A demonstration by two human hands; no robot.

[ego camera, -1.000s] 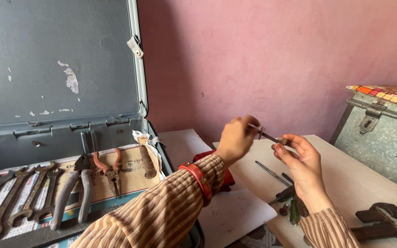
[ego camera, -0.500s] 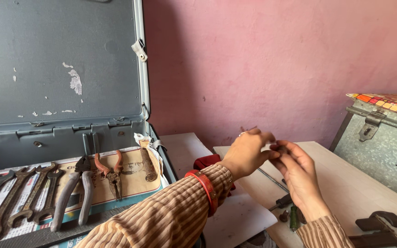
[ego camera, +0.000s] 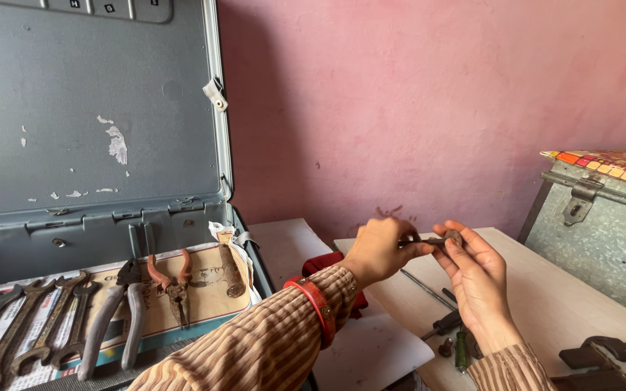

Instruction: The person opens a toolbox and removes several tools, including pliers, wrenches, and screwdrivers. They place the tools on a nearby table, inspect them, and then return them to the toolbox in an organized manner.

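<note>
Our left hand (ego camera: 380, 250) and right hand (ego camera: 476, 279) pinch a small rusty metal rod (ego camera: 440, 240) between their fingertips, held in the air above the pale wooden tabletop (ego camera: 545, 304). The open grey metal toolcase (ego camera: 96, 166) stands left, the galvanised trunk (ego camera: 603, 232) right, with bare board between.
</note>
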